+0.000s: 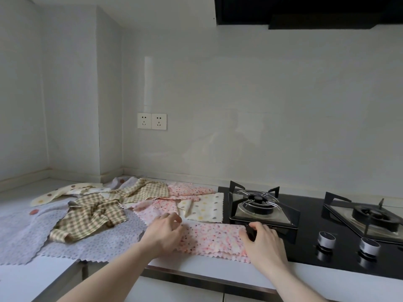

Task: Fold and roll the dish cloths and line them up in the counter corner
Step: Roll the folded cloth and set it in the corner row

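Both hands grip the folded pink cloth (pixel 214 238) at the table's (pixel 196 265) front edge: left hand (pixel 164 232) at its nine o'clock end, right hand (pixel 262 241) at three. Align edges squarely, then roll tightly.

We cannot see the left end of the pink speckled cloth (pixel 214 238); the left hand (pixel 162 233) covers it, and the right hand (pixel 262 241) hides its right end. Whether the right fingers (pixel 250 231) pinch fabric or only press it, we cannot tell. The grey cloth (pixel 91 247) runs off the left frame edge, with much of it buried under the crumpled checked cloth (pixel 91 214). The right burner (pixel 370 216) and the range hood (pixel 305 12) are cut by the frame. Both forearms leave at the bottom edge. Knob (pixel 326 239) markings are too small to read.
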